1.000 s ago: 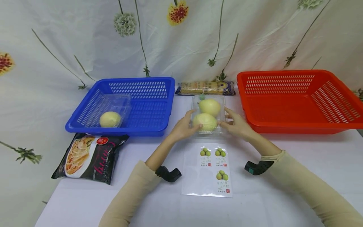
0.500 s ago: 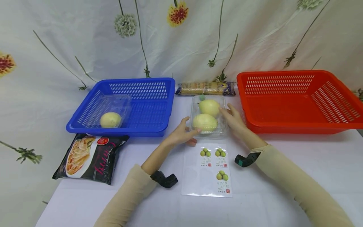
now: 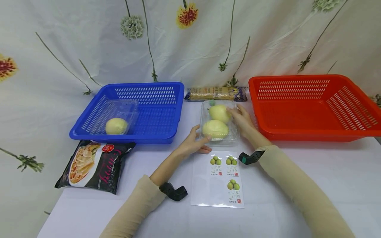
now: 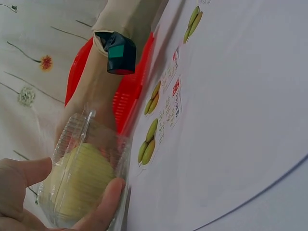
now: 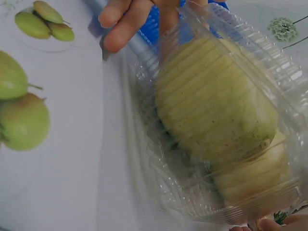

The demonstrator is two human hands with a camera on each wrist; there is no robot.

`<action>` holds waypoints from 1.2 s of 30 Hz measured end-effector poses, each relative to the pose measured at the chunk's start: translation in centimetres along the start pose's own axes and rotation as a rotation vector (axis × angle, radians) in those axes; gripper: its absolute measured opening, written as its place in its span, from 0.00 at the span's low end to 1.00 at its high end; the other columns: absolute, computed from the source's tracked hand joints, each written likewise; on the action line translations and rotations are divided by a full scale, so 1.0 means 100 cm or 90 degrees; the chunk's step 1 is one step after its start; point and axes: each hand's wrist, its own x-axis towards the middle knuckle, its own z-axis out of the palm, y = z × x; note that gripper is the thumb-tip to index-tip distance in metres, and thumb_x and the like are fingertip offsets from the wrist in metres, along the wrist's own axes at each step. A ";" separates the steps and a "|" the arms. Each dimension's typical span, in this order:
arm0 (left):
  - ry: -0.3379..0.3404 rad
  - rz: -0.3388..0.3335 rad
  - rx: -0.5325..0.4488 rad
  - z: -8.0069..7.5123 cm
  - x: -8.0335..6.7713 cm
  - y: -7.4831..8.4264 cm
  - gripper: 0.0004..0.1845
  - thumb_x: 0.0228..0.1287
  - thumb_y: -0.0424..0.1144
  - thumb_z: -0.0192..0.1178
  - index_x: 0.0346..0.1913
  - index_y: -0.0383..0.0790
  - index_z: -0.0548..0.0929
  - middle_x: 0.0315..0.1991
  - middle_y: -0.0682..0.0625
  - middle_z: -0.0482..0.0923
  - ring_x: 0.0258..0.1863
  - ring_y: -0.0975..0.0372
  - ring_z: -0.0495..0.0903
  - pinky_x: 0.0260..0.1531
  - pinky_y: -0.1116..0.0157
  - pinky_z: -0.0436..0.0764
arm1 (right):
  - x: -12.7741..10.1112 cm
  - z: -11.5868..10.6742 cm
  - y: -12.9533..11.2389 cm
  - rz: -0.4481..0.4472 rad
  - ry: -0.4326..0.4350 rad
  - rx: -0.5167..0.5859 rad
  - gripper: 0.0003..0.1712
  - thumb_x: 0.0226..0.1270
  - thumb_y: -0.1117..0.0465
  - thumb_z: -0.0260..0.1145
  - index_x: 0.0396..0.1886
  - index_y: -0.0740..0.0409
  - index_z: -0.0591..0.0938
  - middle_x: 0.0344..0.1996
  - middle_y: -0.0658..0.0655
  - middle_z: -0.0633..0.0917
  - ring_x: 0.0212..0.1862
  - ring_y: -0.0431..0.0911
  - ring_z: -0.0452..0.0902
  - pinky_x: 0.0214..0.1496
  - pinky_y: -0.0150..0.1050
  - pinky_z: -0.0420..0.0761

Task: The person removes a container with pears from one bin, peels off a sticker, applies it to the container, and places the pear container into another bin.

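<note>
A clear plastic clamshell box (image 3: 232, 138) lies at mid-table with two pale yellow-green pears (image 3: 215, 129) inside, one behind the other. My left hand (image 3: 190, 144) holds its near left corner, thumb and a finger on either side of the corner in the left wrist view; other fingers stick out in front of it. My right hand (image 3: 245, 125) grips the box's far right edge, its fingertips (image 5: 272, 224) at the far end in the right wrist view. Just in front of the box lies a sticker sheet (image 3: 202, 190) bearing three pear-printed stickers (image 3: 233, 184).
A blue basket (image 3: 157, 136) on the left holds another clear box with a pale fruit (image 3: 116, 126). To the right stands a red basket (image 3: 312, 135). A packet of long dry noodles (image 3: 215, 94) lies behind the box, and a black food bag (image 3: 95, 167) sits front left.
My right hand has shifted from the box's near right side to its far right edge. My left hand has moved slightly down to the near left corner.
</note>
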 end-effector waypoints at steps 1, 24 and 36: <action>-0.002 -0.002 -0.005 0.000 0.000 0.000 0.45 0.68 0.37 0.55 0.74 0.42 0.34 0.72 0.29 0.37 0.33 0.52 0.85 0.37 0.63 0.83 | 0.002 0.000 0.000 -0.002 0.001 -0.003 0.45 0.67 0.58 0.59 0.75 0.57 0.44 0.73 0.63 0.52 0.72 0.51 0.50 0.70 0.44 0.58; 0.116 0.097 -0.152 0.001 -0.003 -0.001 0.38 0.59 0.19 0.56 0.71 0.28 0.51 0.68 0.33 0.54 0.26 0.62 0.84 0.37 0.68 0.82 | 0.004 -0.004 0.000 -0.012 -0.015 0.092 0.41 0.67 0.66 0.57 0.75 0.58 0.48 0.70 0.60 0.62 0.54 0.42 0.73 0.52 0.29 0.73; 0.298 0.161 -0.047 0.001 -0.002 -0.001 0.34 0.54 0.29 0.64 0.66 0.35 0.67 0.59 0.38 0.67 0.31 0.64 0.73 0.32 0.71 0.76 | -0.023 0.001 0.006 0.006 0.066 0.136 0.36 0.66 0.66 0.57 0.71 0.60 0.56 0.68 0.59 0.65 0.47 0.39 0.71 0.44 0.31 0.74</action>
